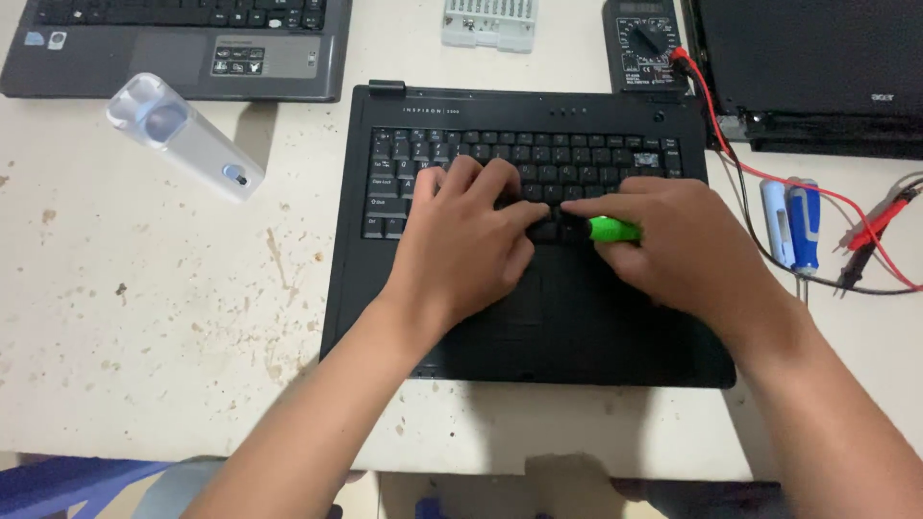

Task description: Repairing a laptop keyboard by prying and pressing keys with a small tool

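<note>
Fingertips of my left hand (468, 237) rest curled on the middle rows of the keyboard (524, 163), gripping nothing, the index finger reaching toward the right until it almost meets my other hand. My right hand (679, 246) is closed around a bright green tool handle (614, 230); only a short length of the green shows between thumb and index finger, and its tip is hidden where the two hands meet over the lower key rows. I cannot tell what kind of tip it carries.

Both hands sit on a black laptop base (524, 327) with no screen attached, lying flat and square to me on a speckled off-white table (144, 317). The palm rest under my wrists is bare.

Further out on the left: a translucent white rectangular case (183, 135) lying tilted, and behind it a second, grey laptop (183, 43) with its keyboard facing up. Directly behind the black base sits a small white plastic part (488, 21), partly cut by the frame edge. Behind and to the right stands a black multimeter (642, 45), its red lead (760, 173) and a black one trailing across the table to probes (875, 235) at the right edge. Beside those leads lie two screwdrivers with blue handles (793, 223), side by side. A third, black laptop (817, 72) occupies the far right corner.
</note>
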